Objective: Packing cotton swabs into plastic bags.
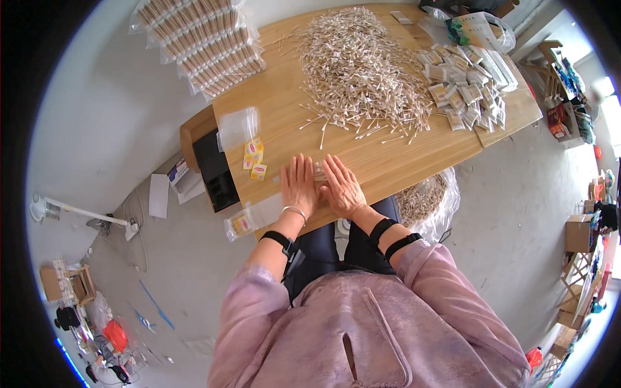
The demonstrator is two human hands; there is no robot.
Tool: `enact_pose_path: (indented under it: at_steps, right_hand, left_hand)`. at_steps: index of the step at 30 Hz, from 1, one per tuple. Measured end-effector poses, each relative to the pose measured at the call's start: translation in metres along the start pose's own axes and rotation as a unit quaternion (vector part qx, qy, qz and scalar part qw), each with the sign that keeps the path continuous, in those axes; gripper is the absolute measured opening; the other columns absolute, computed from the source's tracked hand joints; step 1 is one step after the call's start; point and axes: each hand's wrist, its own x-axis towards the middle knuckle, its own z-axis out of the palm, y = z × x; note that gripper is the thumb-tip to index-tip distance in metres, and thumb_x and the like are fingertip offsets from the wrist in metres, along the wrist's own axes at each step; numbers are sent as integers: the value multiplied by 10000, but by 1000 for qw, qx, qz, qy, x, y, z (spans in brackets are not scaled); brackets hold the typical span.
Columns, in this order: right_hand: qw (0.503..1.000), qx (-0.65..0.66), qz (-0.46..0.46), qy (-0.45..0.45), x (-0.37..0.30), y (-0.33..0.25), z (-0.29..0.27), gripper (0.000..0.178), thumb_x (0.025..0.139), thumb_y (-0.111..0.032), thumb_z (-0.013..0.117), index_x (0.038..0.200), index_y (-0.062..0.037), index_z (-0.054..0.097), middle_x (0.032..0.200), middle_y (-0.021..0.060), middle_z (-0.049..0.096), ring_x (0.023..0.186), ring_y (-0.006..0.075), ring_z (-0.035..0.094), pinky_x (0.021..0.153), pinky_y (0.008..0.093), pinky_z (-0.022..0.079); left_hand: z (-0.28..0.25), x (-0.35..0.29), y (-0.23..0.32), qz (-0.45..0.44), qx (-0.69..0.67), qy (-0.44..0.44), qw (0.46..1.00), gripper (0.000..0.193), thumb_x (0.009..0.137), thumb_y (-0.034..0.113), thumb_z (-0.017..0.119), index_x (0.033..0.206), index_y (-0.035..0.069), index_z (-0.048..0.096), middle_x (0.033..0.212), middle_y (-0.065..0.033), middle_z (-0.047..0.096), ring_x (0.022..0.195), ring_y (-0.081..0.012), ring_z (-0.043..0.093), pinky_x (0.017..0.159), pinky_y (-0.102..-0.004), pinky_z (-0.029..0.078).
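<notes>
My left hand (299,184) lies with its fingers stretched out near the front edge of the wooden table. Beside it, my right hand (343,186) also has straight fingers, slanting toward the left one. In the narrow gap between them shows a small bunch of cotton swabs (318,171), partly hidden by the hands. Left of my left hand are small yellow-and-white cards (258,171) and clear plastic bags (239,129). A bag with a yellow card (240,224) sits at the table's front left corner. A big heap of loose cotton swabs (356,64) covers the far middle.
Filled small packets (466,90) pile up at the table's right. Bundled swabs in clear wrap (200,42) stand at the far left. Below the front edge, a clear bag of swabs (427,200) is near my right leg. An open cardboard box (199,126) adjoins the left edge.
</notes>
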Motion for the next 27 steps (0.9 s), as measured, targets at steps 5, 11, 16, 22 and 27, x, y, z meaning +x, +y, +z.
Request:
enact_pose_path:
  at_steps: [5, 11, 16, 22, 27]
  right_hand:
    - [997, -61, -46, -22, -2, 7, -1, 656, 969, -460, 374, 1448, -13, 337, 1541, 158, 281, 1442, 322, 221, 1155, 457, 197]
    - [991, -118, -40, -37, 1, 7, 7, 662, 946, -462, 448, 1443, -33, 360, 1547, 146, 273, 1451, 296, 205, 1170, 457, 171]
    - [996, -51, -45, -54, 0, 3, -9, 763, 850, -523, 575, 1437, -76, 378, 1553, 141, 255, 1446, 298, 211, 1166, 473, 172]
    - [996, -48, -50, -50, 3, -4, -6, 773, 794, -542, 623, 1393, -92, 435, 1518, 107, 322, 1423, 283, 259, 1152, 468, 213]
    - [997, -47, -42, -42, 2, 0, -9, 722, 801, -519, 623, 1365, -98, 463, 1503, 100, 344, 1415, 278, 275, 1148, 464, 222]
  left_hand:
    - [10, -29, 22, 23, -54, -58, 997, 747, 899, 315, 496, 1505, 31, 164, 1567, -201, 163, 1467, -339, 111, 1182, -504, 63]
    - [4, 11, -34, 73, -354, 64, 930, 615, 846, 48, 552, 1420, 17, 334, 1441, -214, 390, 1362, -387, 331, 1131, -464, 268]
    - [-23, 100, -26, 81, -262, 122, 954, 552, 853, 9, 553, 1384, 33, 403, 1407, -177, 448, 1329, -350, 388, 1108, -422, 327]
    - [-8, 163, -31, 101, -113, 189, 970, 489, 829, 88, 651, 1297, 67, 510, 1299, -136, 540, 1201, -337, 489, 1038, -413, 398]
    - [-5, 141, -36, 87, -158, 182, 967, 96, 822, 159, 680, 895, 100, 656, 922, -60, 627, 984, -294, 550, 872, -408, 444]
